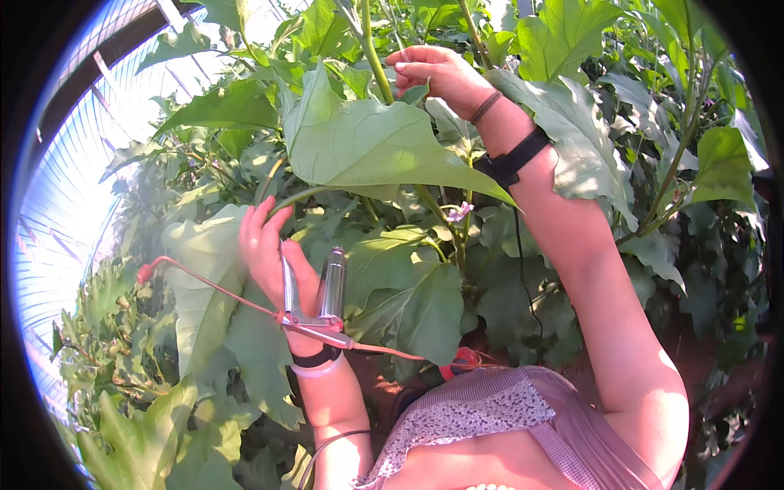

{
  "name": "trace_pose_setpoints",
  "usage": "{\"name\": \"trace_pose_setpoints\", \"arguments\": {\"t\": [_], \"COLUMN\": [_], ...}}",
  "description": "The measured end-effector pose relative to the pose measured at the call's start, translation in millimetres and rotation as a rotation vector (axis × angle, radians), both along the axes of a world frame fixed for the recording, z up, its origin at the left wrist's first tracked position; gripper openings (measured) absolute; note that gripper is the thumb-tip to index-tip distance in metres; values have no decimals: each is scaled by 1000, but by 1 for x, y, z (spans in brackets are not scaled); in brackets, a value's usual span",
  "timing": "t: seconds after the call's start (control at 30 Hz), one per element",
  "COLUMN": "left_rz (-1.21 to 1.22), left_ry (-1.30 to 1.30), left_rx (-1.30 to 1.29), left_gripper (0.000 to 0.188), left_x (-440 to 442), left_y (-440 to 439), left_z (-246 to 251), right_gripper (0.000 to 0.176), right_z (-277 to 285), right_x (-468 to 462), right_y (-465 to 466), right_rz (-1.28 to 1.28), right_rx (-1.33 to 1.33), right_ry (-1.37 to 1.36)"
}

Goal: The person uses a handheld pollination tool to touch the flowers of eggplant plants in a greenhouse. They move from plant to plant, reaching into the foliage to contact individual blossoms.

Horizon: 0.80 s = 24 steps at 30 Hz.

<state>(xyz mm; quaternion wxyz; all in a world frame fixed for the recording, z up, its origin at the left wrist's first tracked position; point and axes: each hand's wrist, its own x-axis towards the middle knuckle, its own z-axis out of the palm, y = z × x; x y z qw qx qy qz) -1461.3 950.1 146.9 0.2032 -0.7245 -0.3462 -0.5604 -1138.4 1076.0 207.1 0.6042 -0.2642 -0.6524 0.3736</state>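
My left hand (269, 251) is raised among eggplant leaves, with its fingers against a bent leaf stalk (300, 197). A chrome lever-handled tool (332, 282), apparently a sprayer, rests in that hand between thumb and palm. Its thin red wand (214, 286) points left, and an orange hose (389, 351) leads off right. Higher up, my right hand (435, 79) pinches a thin pale string (401, 43) beside a thick green eggplant stem (375, 61). A broad eggplant leaf (373, 144) spreads between both hands and hides part of the stem.
A pale purple flower (459, 212) hangs below the broad leaf. Dense foliage (655, 257) stands on the right. A red round object (459, 361) is near my waist, and a black cable (520, 263) dangles from my right arm. Greenhouse framing (122, 37) shows upper left.
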Motion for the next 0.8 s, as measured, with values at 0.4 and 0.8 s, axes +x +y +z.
{"name": "trace_pose_setpoints", "arguments": {"t": [0.4,0.8], "left_rz": [131,134], "left_ry": [51,194], "left_rx": [160,77], "left_gripper": [31,44], "left_x": [32,68], "left_y": [63,75], "left_z": [32,37], "right_gripper": [15,31], "right_z": [81,75], "right_x": [16,1], "right_y": [4,28], "right_rz": [523,-1308], "right_rx": [171,333], "right_ry": [146,-1093]}}
